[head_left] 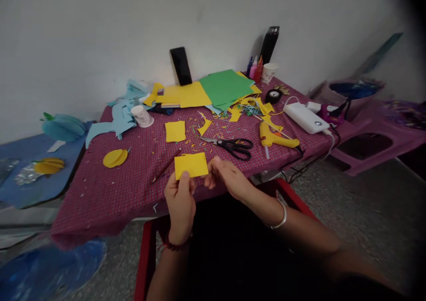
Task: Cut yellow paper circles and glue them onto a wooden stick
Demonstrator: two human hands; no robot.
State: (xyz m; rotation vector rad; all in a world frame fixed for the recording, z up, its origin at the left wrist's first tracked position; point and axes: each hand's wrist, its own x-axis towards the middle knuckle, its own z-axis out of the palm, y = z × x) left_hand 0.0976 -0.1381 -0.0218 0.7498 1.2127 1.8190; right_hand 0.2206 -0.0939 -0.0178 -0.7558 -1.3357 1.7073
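A checked red cloth covers the surface [100, 190], whose far edge runs along a plain pale wall [116, 25]. Over the near edge, around its middle, the left hand [181, 203] grasps a small yellow paper [196, 163], thumb on top. The right hand [229, 176] is at the paper's right end with fingers bent; I cannot tell whether it grips the paper.

Just beyond lie black-handled scissors [235, 147], and a pencil [166, 165] slants toward the near edge. A yellow square [175, 131] lies mid-surface among scattered snippets. Yellow discs [115, 158] overlap toward the left edge; light blue paper [123, 116] spreads over the far left corner beside a paper cup [141, 116].

Along the far edge are yellow sheets [195, 94], green sheets [226, 88] and a dark phone [181, 65] propped on the wall. A black bottle [269, 45] stands at the far right corner. Near the right edge lie a yellow glue gun [276, 139] and a white box [306, 117] with cables.

Left of the surface, a blue stand [20, 150] carries teal and yellow paper shapes; on the right, a pink stool [376, 136] stands on speckled floor [372, 203].
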